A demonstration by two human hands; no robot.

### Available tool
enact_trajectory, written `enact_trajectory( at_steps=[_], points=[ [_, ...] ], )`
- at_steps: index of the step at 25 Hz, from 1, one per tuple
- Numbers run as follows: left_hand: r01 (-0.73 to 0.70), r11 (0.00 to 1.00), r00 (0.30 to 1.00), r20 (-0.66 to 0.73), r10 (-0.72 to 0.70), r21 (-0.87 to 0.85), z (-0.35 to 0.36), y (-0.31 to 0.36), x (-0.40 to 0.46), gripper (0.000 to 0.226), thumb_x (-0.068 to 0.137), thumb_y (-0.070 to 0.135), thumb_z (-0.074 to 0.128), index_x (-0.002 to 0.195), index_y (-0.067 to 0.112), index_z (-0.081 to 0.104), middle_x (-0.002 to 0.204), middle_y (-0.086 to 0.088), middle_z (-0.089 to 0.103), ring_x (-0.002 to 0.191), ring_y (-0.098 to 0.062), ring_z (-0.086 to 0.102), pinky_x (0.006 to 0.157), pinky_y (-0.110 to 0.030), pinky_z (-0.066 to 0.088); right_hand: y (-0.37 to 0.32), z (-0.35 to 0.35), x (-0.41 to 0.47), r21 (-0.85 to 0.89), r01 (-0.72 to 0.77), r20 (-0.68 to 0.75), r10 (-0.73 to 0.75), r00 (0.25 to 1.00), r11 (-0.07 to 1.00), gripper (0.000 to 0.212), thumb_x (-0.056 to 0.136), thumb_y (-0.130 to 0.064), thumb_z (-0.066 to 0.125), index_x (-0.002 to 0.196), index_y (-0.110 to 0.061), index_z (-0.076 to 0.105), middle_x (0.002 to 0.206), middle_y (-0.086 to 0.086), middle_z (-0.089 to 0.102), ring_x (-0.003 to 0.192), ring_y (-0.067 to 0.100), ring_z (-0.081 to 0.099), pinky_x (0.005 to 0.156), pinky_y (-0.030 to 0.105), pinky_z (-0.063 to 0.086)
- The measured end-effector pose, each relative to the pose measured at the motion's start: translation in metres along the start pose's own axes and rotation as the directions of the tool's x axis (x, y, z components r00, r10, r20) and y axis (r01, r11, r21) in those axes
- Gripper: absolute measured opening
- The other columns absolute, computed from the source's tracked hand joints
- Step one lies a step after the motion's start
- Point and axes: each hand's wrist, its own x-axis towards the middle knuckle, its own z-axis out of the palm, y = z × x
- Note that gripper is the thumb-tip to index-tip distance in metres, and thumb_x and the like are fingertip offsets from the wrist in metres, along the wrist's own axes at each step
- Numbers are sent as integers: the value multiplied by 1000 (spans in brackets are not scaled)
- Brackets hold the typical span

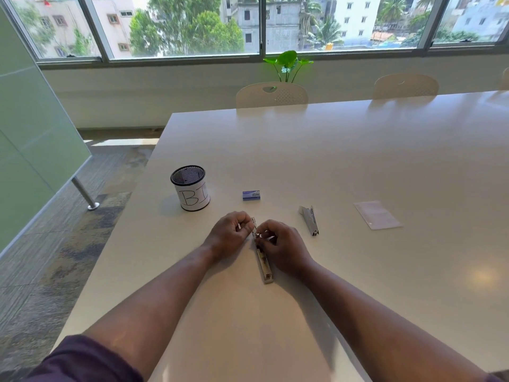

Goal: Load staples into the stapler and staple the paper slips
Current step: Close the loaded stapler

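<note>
Head view — stapler [265, 264] lies on the table [358, 166], long axis running near 12 to 6, near end toward the person. Both hands meet at its far end. Left hand [231, 230], at 10 o'clock from that end, has fingers curled, pinching something small and pale; a staple strip, I judge, too small to be sure. Right hand [281, 245], at 3 o'clock, curls its fingers on the stapler's far end. A second metal part [309, 220] lies apart at 2 o'clock. Staple box [251, 195] at 12, closed as far as shows. Mesh cup [190, 187] at 11 — contents not visible. Paper slips [377, 215] well right, untouched.
</note>
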Motion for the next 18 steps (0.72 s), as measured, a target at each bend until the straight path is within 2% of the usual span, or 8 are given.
enact_trajectory(
  at_steps=[4,9,12,15,18],
  points=[
    [-29,999,998,61,27,34,-3,3,4,17,98,20,61,82,22,58,87,3,59,83,-17,51,74,-30,40,0,-1,0,-1,-28,9,28,1000,1000,9,82,-24,71,90,-27,68,84,-9,71,73,6,67,70,34,56],
    [-144,958,970,226,87,249,-16,11,13,12,99,25,56,89,21,57,94,1,57,90,-19,55,78,-33,45,-1,-2,0,-3,-49,28,49,998,999,9,84,-24,72,87,-29,67,84,-10,70,73,6,67,70,32,55],
    [-197,914,966,230,119,356,-17,17,14,11,97,26,58,87,25,61,93,0,59,89,-20,56,77,-34,46,-3,-4,0,-1,-41,37,41,998,999,11,84,-21,72,88,-31,66,83,-11,67,73,8,66,70,33,54],
    [-123,947,989,115,92,298,-16,20,17,9,90,23,69,84,19,75,83,2,70,81,-18,63,73,-30,49,-4,-5,0,-8,-36,36,36,999,999,11,84,-20,71,87,-30,67,85,-10,68,74,10,65,70,32,53],
    [50,994,998,42,-54,98,-14,18,17,1,83,21,79,83,20,78,76,5,73,72,-11,65,67,-24,50,-4,-5,1,-13,-38,32,39,999,999,13,84,-21,71,88,-32,67,84,-11,68,70,6,63,66,28,51]
  ],
)
